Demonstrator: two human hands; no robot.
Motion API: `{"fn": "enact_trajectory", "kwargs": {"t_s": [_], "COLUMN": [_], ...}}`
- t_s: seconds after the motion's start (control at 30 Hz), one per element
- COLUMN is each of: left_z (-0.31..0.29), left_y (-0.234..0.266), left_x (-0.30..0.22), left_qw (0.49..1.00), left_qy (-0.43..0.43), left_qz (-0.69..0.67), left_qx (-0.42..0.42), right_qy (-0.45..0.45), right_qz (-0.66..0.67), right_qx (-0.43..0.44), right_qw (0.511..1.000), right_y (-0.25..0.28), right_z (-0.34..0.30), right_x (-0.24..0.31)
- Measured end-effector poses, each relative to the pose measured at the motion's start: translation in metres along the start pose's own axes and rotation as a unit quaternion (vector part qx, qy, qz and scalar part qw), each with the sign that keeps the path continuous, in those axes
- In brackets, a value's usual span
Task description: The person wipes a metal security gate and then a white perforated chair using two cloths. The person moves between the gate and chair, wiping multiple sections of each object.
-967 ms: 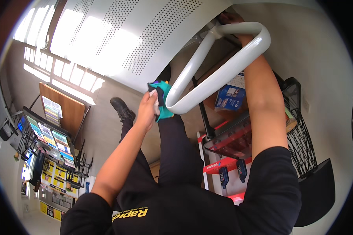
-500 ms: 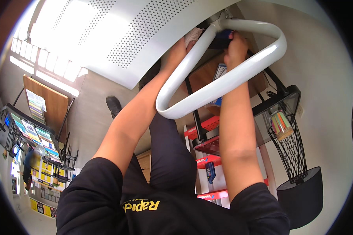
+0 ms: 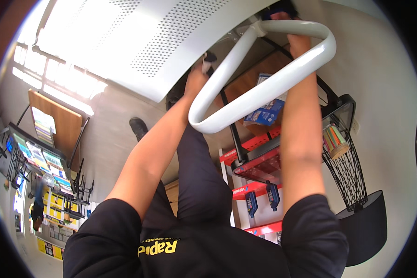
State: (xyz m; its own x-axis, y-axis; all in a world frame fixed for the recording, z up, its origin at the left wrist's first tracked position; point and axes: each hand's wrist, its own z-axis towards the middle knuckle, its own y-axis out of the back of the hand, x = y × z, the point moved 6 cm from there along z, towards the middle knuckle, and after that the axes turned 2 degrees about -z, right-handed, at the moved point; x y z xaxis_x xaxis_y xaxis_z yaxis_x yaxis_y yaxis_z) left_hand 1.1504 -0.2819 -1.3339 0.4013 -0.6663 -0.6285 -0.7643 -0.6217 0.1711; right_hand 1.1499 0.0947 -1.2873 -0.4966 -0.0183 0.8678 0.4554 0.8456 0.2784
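Note:
A white tubular armrest (image 3: 264,99) stands in front of my hands, joined to a white perforated metal bench (image 3: 167,41). Past the armrest, my right hand (image 3: 297,38) is closed on a dark blue, cloth-like thing (image 3: 282,8) at the top edge; the tube covers part of that hand. Lower and to the left, my left hand (image 3: 197,79) is closed beside the bench's edge. Something pale (image 3: 205,67) and something dark show at its fingers, too small and blurred to name.
A black-framed side table (image 3: 345,109) holds a striped jar (image 3: 334,141) near a black wire lamp (image 3: 361,222). Blue printed leaflets (image 3: 266,113) lie on a wooden shelf. Blue bottles (image 3: 250,204) stand in a red-and-white rack. A magazine table (image 3: 44,157) is at left.
My right hand has moved up and away with the dark blue thing. My left hand has drawn back left, away from it. More of the leaflets and bottles shows.

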Motion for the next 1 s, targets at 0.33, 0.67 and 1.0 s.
{"fn": "enact_trajectory", "kwargs": {"t_s": [0.33,0.67,1.0], "left_z": [-0.17,-0.218,-0.096], "left_y": [0.159,0.349,0.475], "left_x": [0.084,0.01,-0.144], "left_qw": [0.955,0.954,0.931], "left_qy": [0.248,0.166,-0.091], "left_qz": [0.006,-0.244,-0.284], "left_qx": [0.163,-0.051,-0.211], "right_qy": [-0.072,-0.219,0.48], "right_qz": [-0.053,0.291,-0.49], "right_qx": [0.226,0.011,-0.101], "right_qw": [0.97,0.931,0.721], "right_y": [0.008,0.08,-0.151], "right_z": [0.023,-0.031,0.027], "right_x": [-0.021,0.153,0.379]}}
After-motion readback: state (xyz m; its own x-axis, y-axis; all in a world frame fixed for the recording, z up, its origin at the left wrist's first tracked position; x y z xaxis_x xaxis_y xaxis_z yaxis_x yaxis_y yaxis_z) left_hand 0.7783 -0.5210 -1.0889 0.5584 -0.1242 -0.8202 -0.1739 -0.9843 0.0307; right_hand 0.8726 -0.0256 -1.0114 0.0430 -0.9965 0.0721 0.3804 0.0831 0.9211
